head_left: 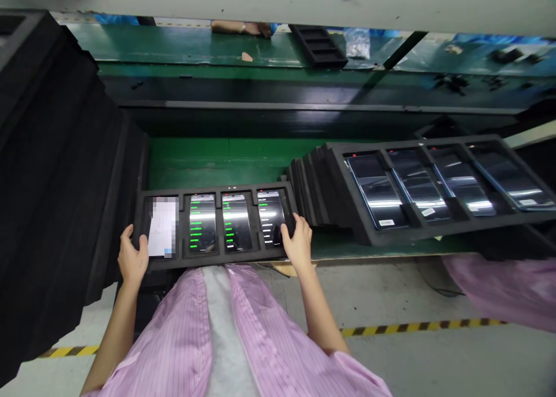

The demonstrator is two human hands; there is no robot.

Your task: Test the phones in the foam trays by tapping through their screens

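Observation:
Between my two hands is a black foam tray (pixel 219 226) with a row of phones lying in its compartments. My left hand (pixel 134 257) grips the tray's left end, thumb over the rim beside a phone with a white lit screen (pixel 158 235). At the opposite end, my right hand (pixel 297 239) is closed on the right rim, its thumb near a phone showing lines of text (pixel 271 220). The two middle phones, one left (pixel 202 223) and one right (pixel 237 223), show green text on dark screens.
On the right, a stack of black trays (pixel 310 191) carries a top tray (pixel 369 235) of dark-screened phones (pixel 376 191). Tall piles of black trays (pixel 56 171) rise at the left. Behind lies a green bench (pixel 208 156). A person's forearm (pixel 234 27) rests across the far bench near another tray (pixel 319 46).

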